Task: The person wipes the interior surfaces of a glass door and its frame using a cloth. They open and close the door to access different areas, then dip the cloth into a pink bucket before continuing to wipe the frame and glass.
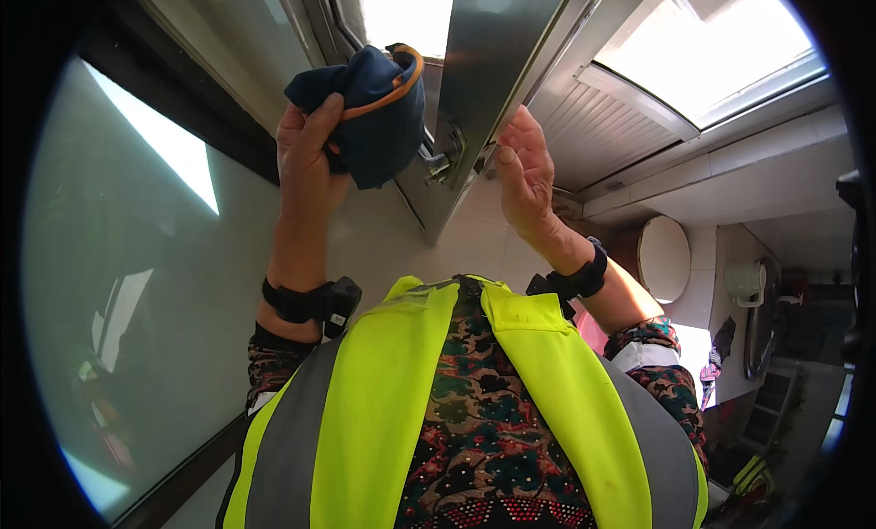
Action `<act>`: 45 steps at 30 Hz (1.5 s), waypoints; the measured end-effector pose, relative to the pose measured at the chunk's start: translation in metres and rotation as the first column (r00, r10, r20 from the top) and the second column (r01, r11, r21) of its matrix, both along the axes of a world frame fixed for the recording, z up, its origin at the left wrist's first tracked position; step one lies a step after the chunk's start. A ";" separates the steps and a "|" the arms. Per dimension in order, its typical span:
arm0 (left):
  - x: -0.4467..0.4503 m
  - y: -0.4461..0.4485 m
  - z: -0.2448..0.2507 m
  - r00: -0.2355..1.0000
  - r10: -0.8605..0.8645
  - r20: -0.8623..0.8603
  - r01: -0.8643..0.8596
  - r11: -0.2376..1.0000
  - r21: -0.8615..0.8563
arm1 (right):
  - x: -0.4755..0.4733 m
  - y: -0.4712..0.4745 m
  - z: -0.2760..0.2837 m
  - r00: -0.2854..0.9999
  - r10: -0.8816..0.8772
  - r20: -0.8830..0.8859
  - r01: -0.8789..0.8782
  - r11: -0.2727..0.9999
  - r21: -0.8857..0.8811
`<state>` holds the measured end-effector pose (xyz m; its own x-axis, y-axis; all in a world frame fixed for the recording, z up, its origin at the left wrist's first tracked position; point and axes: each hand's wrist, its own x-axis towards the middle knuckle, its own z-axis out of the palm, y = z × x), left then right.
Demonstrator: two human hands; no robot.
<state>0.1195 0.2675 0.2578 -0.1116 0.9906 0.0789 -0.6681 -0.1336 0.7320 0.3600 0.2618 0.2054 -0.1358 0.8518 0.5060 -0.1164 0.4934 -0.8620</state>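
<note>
My left hand point(304, 142) grips a bunched dark blue cloth point(383, 128) with orange edging, its thumb pressed on the near side. Right of the cloth stands a grey metal door point(496, 46), seen nearly edge-on and ajar. A metal lever handle point(438, 165) sticks out from the door's left face, close to the cloth. My right hand point(530, 173) is raised beside the door's free edge, palm toward it and thumb apart from the fingers. Nothing shows in that hand. Whether its fingertips touch the door edge cannot be told.
A large glossy pane point(150, 269) with a dark frame runs along the left. On the right are a ribbed door panel point(602, 128), a tiled ledge point(739, 149), an oval board point(664, 258) and a pale mug point(744, 284). Pale floor tiles point(472, 238) lie below the door.
</note>
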 end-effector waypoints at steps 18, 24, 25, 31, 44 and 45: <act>0.042 -0.063 -0.043 0.507 -0.512 -0.693 0.468 0.839 -0.278 | 0.050 -0.061 -0.023 0.960 -0.273 -0.059 0.275 0.961 0.028; 0.038 -0.036 -0.070 0.156 0.464 -0.872 0.275 0.828 0.489 | 0.043 -0.045 0.016 0.908 -0.381 0.174 0.320 0.899 0.300; 0.042 -0.033 -0.071 0.038 0.556 -0.830 0.337 0.775 0.534 | 0.038 -0.039 0.026 0.901 -0.404 0.156 0.333 0.876 0.347; 0.044 -0.015 -0.063 0.005 0.561 -0.828 0.492 0.719 0.490 | 0.002 -0.023 0.042 0.825 -0.545 0.152 0.484 0.819 0.308; 0.042 -0.009 -0.086 0.177 0.490 -0.854 0.435 0.739 0.514 | 0.011 -0.061 -0.020 0.896 -0.303 0.325 0.392 0.883 -0.258; 0.042 -0.008 -0.087 0.204 0.486 -0.850 0.424 0.738 0.524 | 0.012 -0.064 -0.019 0.894 -0.312 0.321 0.399 0.880 -0.256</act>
<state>0.1614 0.2593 0.1712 0.4672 0.6401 0.6100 0.4528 -0.7658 0.4568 0.3715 0.1974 0.1861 0.1164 0.9729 0.1996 0.2677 0.1628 -0.9496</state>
